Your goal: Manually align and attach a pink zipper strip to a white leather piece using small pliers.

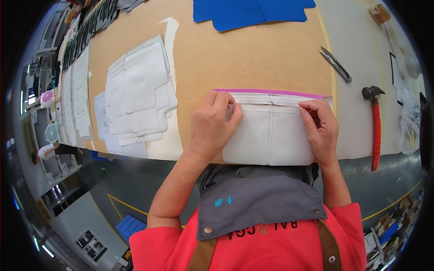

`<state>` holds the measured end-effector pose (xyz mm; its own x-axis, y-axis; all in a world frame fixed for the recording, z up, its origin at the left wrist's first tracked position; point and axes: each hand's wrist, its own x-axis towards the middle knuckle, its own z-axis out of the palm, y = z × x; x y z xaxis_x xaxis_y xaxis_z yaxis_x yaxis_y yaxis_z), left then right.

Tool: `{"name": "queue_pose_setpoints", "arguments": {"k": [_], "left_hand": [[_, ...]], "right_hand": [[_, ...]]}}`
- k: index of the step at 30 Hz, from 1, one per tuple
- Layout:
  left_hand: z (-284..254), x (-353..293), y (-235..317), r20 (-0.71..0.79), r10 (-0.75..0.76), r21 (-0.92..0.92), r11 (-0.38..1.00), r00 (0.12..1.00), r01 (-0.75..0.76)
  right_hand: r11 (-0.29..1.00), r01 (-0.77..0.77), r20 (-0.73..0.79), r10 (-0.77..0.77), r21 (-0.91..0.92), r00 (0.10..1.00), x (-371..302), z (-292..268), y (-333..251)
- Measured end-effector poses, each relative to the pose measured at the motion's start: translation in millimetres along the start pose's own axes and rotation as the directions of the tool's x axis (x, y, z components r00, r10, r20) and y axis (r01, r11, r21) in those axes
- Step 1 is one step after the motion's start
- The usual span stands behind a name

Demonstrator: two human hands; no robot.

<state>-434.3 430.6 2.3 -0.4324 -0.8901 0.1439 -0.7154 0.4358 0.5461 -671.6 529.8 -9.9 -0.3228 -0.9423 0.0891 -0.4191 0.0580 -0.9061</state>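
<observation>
A white leather-like panel (290, 134) with a seam down its middle lies at the table's near edge. Its far edge is folded over in a band, and a pink strip (274, 92) runs along that edge. My left hand (213, 118) pinches the left end of the folded band between thumb and fingers. At the band's right end, the thumb and fingertips of my right hand (320, 125) are closed on the same panel. The fingertips partly hide both ends of the fold.
A pile of white panels (140, 86) lies to the left, and blue panels (253, 11) lie at the far side. Thread snips (335, 64) and a hammer (375, 122) with a red handle rest on the right. A clear plastic bag (409, 122) sits at the right edge.
</observation>
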Motion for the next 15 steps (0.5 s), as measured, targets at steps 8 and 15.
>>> {"name": "queue_pose_setpoints", "arguments": {"k": [8,15], "left_hand": [[1,-1,3,0.007,0.0,0.096,0.995,1.0,-0.001],[-26,8,-11,-0.078,-0.065,0.117,0.99,0.995,0.074]], "right_hand": [[0.999,0.047,-0.008,-0.047,-0.022,0.999,1,-1,-1],[0.999,0.034,-0.006,-0.034,-0.008,0.999,1,-1,1]]}}
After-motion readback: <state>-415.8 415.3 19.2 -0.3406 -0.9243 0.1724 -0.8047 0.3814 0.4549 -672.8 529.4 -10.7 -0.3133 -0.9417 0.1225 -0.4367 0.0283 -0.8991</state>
